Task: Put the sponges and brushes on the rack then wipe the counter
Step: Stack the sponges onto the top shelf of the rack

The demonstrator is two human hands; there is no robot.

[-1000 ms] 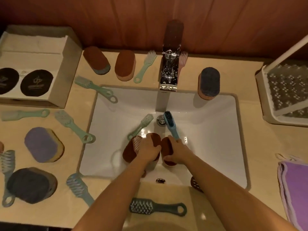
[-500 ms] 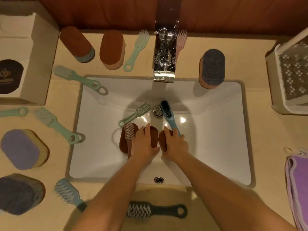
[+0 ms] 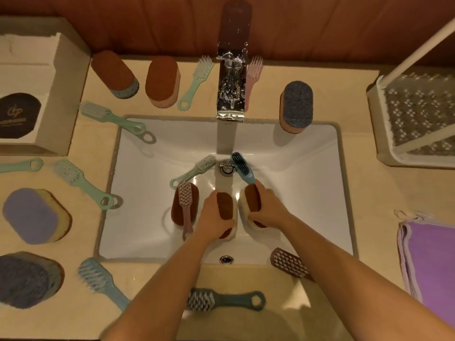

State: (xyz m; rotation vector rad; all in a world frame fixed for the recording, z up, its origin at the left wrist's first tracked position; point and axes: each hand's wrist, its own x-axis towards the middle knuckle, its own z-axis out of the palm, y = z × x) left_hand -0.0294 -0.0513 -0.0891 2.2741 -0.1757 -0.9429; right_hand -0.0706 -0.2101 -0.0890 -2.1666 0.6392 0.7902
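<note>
Inside the white sink (image 3: 307, 193) my left hand (image 3: 214, 217) grips a brown-topped sponge (image 3: 225, 209) and my right hand (image 3: 268, 209) grips a second brown sponge (image 3: 252, 200) tilted on its side. A third brown sponge (image 3: 176, 207) lies to their left with a pink brush (image 3: 185, 205) across it. A green brush (image 3: 194, 169) and a blue brush (image 3: 242, 168) lie by the drain. The white rack (image 3: 418, 119) stands at the right of the counter. Several more sponges and brushes lie around the counter (image 3: 103, 77).
The chrome tap (image 3: 231, 94) overhangs the sink's back edge. A cardboard box (image 3: 41, 94) stands back left. A purple cloth (image 3: 433, 259) lies at the right. A dark brush (image 3: 221, 300) and a brown brush (image 3: 290, 263) lie at the near rim.
Both hands have closed around the two brown sponges and lifted them a little, the right one now tipped onto its edge. The view has shifted slightly.
</note>
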